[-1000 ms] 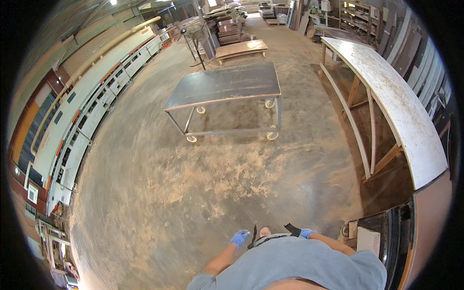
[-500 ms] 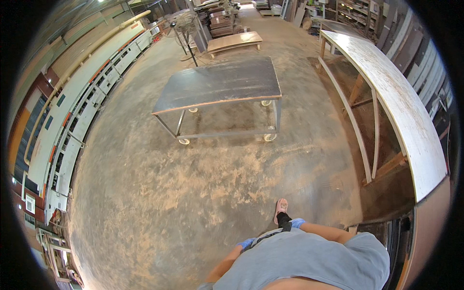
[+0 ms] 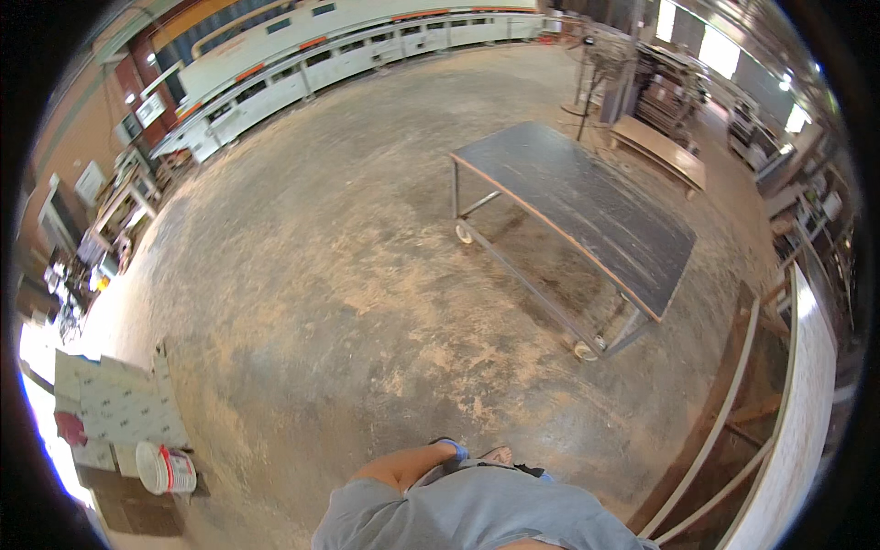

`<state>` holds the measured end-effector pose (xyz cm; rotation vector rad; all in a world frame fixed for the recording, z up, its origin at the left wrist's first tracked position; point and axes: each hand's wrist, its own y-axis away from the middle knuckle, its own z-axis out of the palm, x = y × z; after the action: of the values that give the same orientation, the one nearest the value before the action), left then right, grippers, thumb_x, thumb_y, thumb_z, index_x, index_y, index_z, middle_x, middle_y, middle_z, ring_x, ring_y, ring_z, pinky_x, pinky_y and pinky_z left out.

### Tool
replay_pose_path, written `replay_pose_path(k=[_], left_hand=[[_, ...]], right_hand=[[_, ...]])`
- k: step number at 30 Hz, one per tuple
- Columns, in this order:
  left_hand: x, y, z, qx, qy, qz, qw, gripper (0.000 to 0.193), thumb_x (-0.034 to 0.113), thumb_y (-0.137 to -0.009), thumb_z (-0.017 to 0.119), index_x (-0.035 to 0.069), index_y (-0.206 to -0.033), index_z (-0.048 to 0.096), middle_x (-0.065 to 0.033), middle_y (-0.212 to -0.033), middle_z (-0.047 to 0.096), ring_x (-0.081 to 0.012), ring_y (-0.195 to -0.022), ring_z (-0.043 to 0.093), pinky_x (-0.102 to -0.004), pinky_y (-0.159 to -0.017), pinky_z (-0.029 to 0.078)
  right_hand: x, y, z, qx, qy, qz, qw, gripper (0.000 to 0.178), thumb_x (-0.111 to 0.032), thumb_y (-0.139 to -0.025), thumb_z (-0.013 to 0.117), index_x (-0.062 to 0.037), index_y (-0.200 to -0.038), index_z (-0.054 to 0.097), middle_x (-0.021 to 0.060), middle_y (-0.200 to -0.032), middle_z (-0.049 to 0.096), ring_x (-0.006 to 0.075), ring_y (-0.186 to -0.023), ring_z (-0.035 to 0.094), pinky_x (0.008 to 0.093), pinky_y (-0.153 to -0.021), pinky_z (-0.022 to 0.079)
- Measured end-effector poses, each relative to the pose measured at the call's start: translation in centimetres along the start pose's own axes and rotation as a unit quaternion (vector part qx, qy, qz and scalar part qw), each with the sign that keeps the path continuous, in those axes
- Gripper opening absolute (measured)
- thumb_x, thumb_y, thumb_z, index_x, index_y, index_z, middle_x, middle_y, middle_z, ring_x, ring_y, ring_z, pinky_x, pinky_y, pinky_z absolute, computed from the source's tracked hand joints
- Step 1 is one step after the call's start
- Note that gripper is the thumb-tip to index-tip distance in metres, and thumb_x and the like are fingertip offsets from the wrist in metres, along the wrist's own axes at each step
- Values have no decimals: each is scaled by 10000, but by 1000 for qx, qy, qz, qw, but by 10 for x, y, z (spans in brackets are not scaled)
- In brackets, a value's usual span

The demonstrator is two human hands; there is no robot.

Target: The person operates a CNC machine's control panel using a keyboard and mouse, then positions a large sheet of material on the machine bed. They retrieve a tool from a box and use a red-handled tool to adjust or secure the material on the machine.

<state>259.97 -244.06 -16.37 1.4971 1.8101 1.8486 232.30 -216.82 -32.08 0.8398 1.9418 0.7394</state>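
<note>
My left hand [image 3: 453,448], in a blue glove, hangs low in front of my body beside the grey shirt [image 3: 495,500]. Its fingers are mostly out of sight, so I cannot make out whether anything is in it. Of my right hand [image 3: 547,477] only a sliver of blue glove shows past the shirt's edge, and its fingers are hidden. My foot [image 3: 500,454] in a sandal stands on the floor between them. Ahead to the right is a dark-topped wheeled table [image 3: 577,206], apart from both hands.
A long white machine [image 3: 367,55] runs along the back left. At the right stands a white-topped bench [image 3: 788,412] on wooden legs. A low wooden platform [image 3: 660,151] and a stand fan [image 3: 596,69] lie beyond the table. A white bucket [image 3: 165,469] sits at lower left on the dusty floor [image 3: 348,266].
My view has swung to the left. The wheeled table and bench now appear further right, and the bucket has come into view. Both hands remain low by my body.
</note>
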Motion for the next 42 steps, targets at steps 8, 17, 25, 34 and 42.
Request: replay_pose_path(k=[8,17,25,34,42], left_hand=[[-92,-45,7,82,80,123,986,328,192,-836,620,108,-1154,621,-40,-1111,662,-224,-996,608,-392,-865,465],[-216,41,-7,381,162,-137,900,381,215,-759,636,242,-1139,625,-154,-1114,649,-342,-982,622,-444,-820,484],[-258,187,25,485,471,-158,720,439,472,-869,547,106,-1096,630,-154,-1074,657,-325,-1016,612,-427,-865,461],[-297,140,110,520,641,-193,531,585,606,-860,510,139,-1198,606,-133,-1190,625,-312,-1134,563,-415,-953,421],[-369,176,78,490,707,-286,422,577,596,-878,488,156,-1240,582,-135,-1234,604,-315,-1163,552,-425,-966,425]], right_hand=[[-67,-55,-33,-42,61,-19,997,464,-456,-821,578,-83,-1082,673,163,-1076,667,291,-1008,633,393,-846,488],[-220,-160,-6,-83,174,-99,976,461,-443,-816,598,-63,-1063,678,162,-1044,677,286,-983,642,397,-833,493],[-350,-254,-9,-127,297,-184,928,458,-431,-811,616,-44,-1047,684,160,-1015,687,282,-961,649,400,-822,498],[-479,-421,-12,-131,399,-302,856,456,-418,-805,637,-24,-1028,689,159,-983,697,278,-936,657,403,-809,503],[-672,-515,-15,-148,478,-254,828,342,-366,-777,629,-66,-922,706,126,-914,699,263,-856,653,400,-752,502]])
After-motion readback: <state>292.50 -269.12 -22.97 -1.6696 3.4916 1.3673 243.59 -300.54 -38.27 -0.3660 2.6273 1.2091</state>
